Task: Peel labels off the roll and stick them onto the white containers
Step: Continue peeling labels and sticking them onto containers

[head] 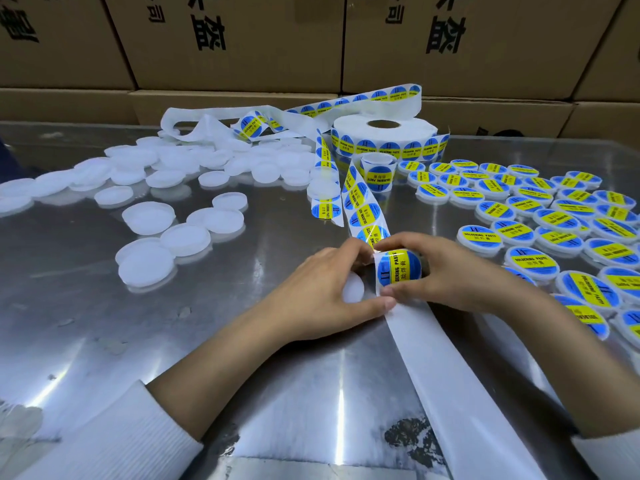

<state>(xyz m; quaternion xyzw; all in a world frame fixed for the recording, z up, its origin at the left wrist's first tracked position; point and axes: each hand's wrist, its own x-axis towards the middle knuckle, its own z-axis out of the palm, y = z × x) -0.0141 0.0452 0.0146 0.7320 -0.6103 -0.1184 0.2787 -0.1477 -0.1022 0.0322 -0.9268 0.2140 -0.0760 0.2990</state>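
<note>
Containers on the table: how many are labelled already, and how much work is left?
Done: a large group of labelled containers lies at right. In hand: both hands, left and right, hold the strip at one label; the left also holds a plain container. Left: many plain containers at left, and the roll remains thick.

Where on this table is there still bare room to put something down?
Bare metal lies near the left sleeve, below the unlabelled white containers, and between those and the label strip. The right side is packed with labelled containers; the far middle holds the label roll.
</note>
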